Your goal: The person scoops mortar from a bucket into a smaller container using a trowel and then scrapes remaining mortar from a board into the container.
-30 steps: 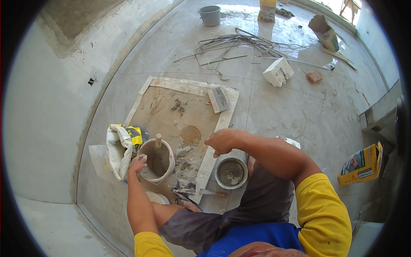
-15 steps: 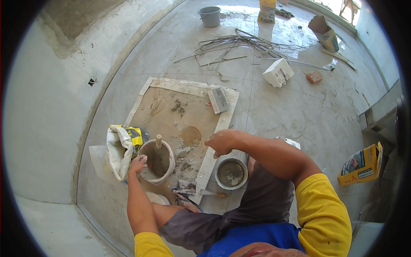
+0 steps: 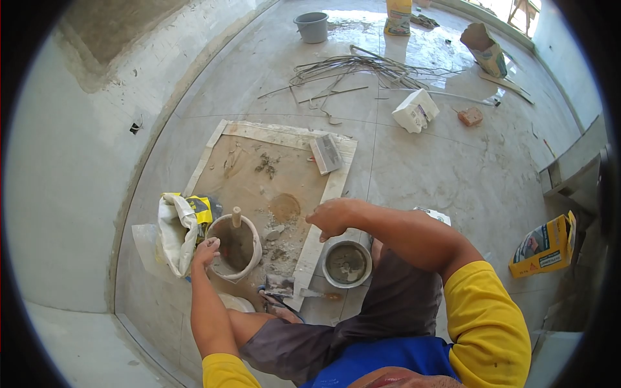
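My left hand (image 3: 206, 251) is closed at the left rim of a mortar-smeared bucket (image 3: 255, 255), its fingers appearing to grip the edge. Inside the bucket stands a tool with a round wooden handle (image 3: 237, 216); its lower end is hidden. My right hand (image 3: 328, 217) hovers above the right border of the sandy sheet, thumb apart from the bent fingers, with nothing visible in it. Just below it, a round metal pan (image 3: 347, 264) contains wet grey mix. A flat trowel blade (image 3: 280, 284) and a wooden-handled tool (image 3: 321, 295) lie near my foot.
An opened white and yellow bag (image 3: 176, 226) leans beside the bucket. A pale block (image 3: 326, 154) rests on the sheet's edge. Beyond lie bent metal rods (image 3: 362, 68), a white foam block (image 3: 416, 111), a brick (image 3: 470, 116) and a grey bucket (image 3: 312, 28). A yellow bag (image 3: 543, 246) stands right.
The view has shifted slightly, so the floor items sit a little further left. Both hands keep nearly the same places, the left at the bucket rim and the right above the sheet's border.
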`<control>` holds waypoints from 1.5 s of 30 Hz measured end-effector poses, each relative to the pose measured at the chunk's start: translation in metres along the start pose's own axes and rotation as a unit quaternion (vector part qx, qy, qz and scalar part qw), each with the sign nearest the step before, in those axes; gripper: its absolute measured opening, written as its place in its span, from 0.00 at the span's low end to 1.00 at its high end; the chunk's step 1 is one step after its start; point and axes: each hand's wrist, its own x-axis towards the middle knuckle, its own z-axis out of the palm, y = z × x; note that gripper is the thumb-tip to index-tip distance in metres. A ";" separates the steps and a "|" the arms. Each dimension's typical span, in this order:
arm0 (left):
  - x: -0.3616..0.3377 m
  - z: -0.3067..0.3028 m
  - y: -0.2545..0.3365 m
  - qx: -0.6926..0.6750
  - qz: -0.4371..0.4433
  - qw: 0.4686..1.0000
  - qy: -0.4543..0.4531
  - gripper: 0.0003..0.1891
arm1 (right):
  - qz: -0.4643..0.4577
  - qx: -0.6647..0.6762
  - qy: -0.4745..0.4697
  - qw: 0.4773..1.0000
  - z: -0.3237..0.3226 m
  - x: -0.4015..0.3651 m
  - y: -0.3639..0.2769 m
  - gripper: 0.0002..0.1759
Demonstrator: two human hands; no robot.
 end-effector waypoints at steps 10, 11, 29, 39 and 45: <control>0.011 0.000 -0.010 -0.014 0.006 1.000 0.002 0.28 | -0.002 -0.012 -0.012 1.000 0.004 0.005 0.002 0.28; 0.011 -0.001 -0.010 -0.012 0.003 1.000 0.001 0.28 | 0.002 -0.011 -0.012 1.000 0.003 0.005 0.001 0.28; 0.017 -0.002 -0.016 -0.019 0.009 1.000 0.000 0.28 | -0.008 -0.024 -0.021 0.999 0.006 0.009 0.003 0.27; 0.022 -0.003 -0.020 -0.024 0.003 1.000 -0.003 0.27 | -0.008 -0.022 -0.011 1.000 0.004 0.005 0.002 0.26; 0.020 -0.004 -0.019 -0.026 -0.003 1.000 -0.006 0.27 | -0.003 -0.017 -0.020 1.000 0.004 0.005 0.002 0.27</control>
